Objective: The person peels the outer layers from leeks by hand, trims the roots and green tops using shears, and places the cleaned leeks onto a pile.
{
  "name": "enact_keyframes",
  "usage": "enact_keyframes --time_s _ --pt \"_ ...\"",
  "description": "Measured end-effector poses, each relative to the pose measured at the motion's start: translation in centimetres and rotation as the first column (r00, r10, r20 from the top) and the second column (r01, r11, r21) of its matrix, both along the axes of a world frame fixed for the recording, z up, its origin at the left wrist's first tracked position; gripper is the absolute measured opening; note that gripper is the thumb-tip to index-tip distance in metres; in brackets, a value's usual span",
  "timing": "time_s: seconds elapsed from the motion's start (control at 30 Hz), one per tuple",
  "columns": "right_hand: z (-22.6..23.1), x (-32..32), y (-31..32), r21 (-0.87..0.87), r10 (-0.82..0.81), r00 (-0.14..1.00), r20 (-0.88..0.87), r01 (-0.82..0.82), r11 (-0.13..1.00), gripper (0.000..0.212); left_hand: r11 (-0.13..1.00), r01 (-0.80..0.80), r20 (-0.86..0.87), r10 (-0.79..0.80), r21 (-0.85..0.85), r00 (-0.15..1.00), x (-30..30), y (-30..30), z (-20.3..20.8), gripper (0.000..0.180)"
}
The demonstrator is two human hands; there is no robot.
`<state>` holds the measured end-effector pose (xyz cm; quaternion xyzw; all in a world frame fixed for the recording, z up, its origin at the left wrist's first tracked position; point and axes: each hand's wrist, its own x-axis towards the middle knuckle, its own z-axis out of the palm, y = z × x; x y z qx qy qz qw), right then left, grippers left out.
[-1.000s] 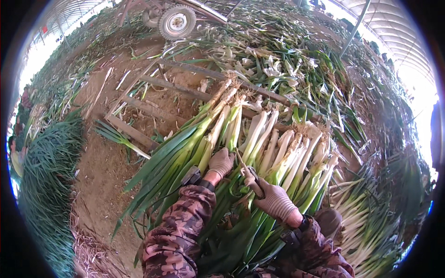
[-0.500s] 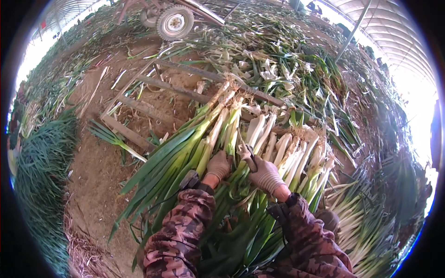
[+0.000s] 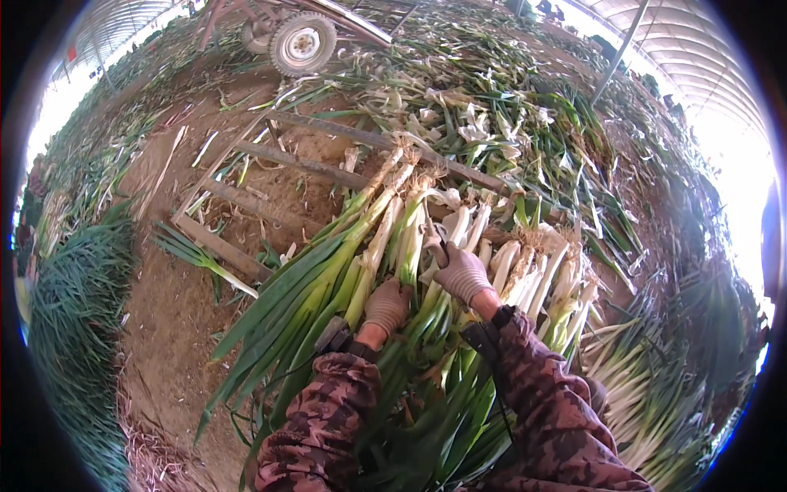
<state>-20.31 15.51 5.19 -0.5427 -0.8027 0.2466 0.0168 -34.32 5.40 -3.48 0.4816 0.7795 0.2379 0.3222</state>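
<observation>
My gloved left hand (image 3: 387,306) is closed round the stalk of a green onion (image 3: 412,243) at the middle of the pile, below its white part and roots. Just right of it, my gloved right hand (image 3: 462,274) is closed on a small knife-like tool (image 3: 443,256) with a dark handle, its tip beside that stalk's white part. Trimmed green onions with white ends (image 3: 561,275) lie side by side to the right. Long-leaved ones with roots (image 3: 348,238) lie to the left. Leaves hide the fingers of my left hand in part.
A wooden frame (image 3: 316,166) lies on the soil beneath the onions' root ends. Beyond it are heaped leaf scraps (image 3: 492,131) and a wheeled cart's tyre (image 3: 303,43). Bundled green onions stand at the left (image 3: 78,328) and lie at the lower right (image 3: 635,394).
My right hand has moved slightly up and left with the tool. My left hand has slid a little down along the stalk, so the two hands are farther apart.
</observation>
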Motion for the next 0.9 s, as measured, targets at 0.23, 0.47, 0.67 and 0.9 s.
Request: enact_keyframes --time_s 0.23,0.47,0.67,0.9 --pt "-1.3 -0.8 3.4 0.036 -0.021 0.999 -0.025 0.022 0.999 0.046 1.0 -0.017 -0.014 0.017 0.006 1.0 0.6 -0.1 -0.1 0.043" --pt "-0.2 1.1 1.2 -0.038 -0.001 0.994 -0.114 -0.003 0.999 0.042 1.0 -0.001 -0.032 0.001 0.006 0.999 0.4 -0.4 0.0 0.042" --pt "1.4 2.6 -1.8 -0.091 0.045 0.998 -0.03 -0.048 0.995 0.041 0.999 0.017 -0.066 -0.015 0.029 0.998 0.1 -0.4 0.3 0.042" --pt "-0.2 2.6 0.0 -0.032 0.029 0.998 -0.048 -0.03 0.999 0.053 0.998 0.057 -0.114 -0.058 -0.009 0.992 1.5 -0.4 1.2 0.041"
